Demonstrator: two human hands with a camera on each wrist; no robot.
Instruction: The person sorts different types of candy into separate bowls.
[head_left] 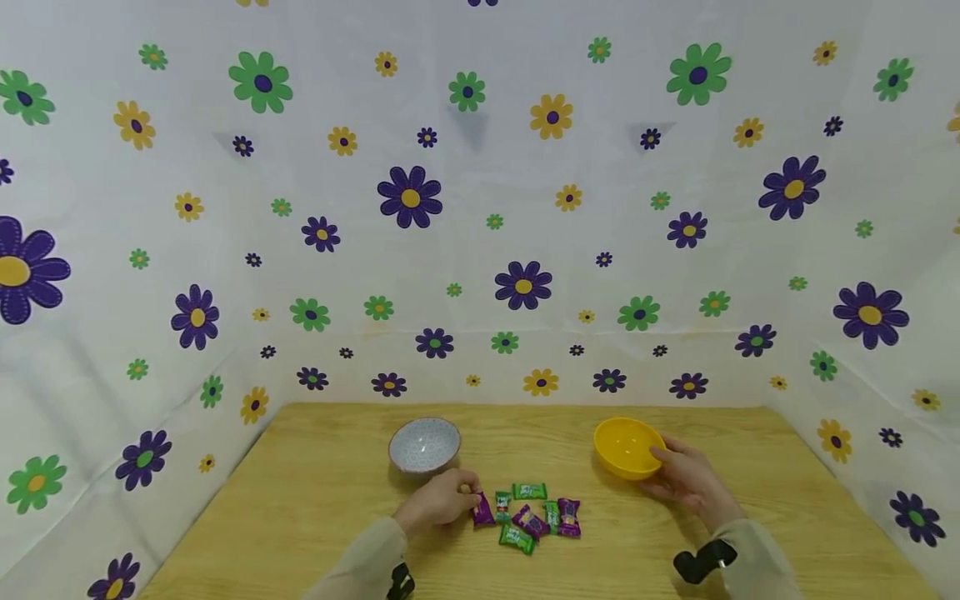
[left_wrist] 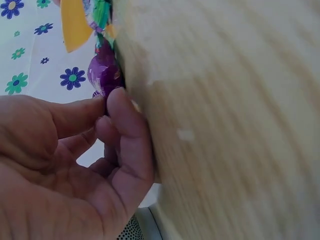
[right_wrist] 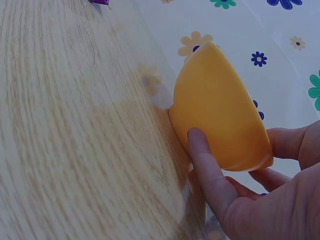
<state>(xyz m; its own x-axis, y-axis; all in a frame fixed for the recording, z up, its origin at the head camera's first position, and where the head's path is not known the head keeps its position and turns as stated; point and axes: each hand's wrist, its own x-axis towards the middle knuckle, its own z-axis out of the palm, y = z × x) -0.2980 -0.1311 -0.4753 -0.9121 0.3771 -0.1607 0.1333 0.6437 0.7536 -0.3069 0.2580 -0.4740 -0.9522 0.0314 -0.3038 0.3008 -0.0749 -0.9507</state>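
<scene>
With thumb and fingertips, my left hand [head_left: 441, 502] pinches one end of a purple-wrapped candy [head_left: 482, 510] at the left side of a small group of candies. The left wrist view shows that purple candy [left_wrist: 106, 74] at the fingertips, close to the tabletop. My right hand [head_left: 690, 482] grips the near right side of a yellow bowl [head_left: 624, 450], its thumb at the rim and fingers against the outside. In the right wrist view the bowl [right_wrist: 215, 110] has its base at the table surface. Its inside looks bare in the head view.
Beside the pinched candy lie several green-wrapped candies [head_left: 529, 491] and two more purple ones [head_left: 568, 517]. A grey patterned bowl [head_left: 424, 446] stands behind my left hand. The wooden table [head_left: 315, 467] meets a flower-printed cloth [head_left: 465, 367] at its back and sides.
</scene>
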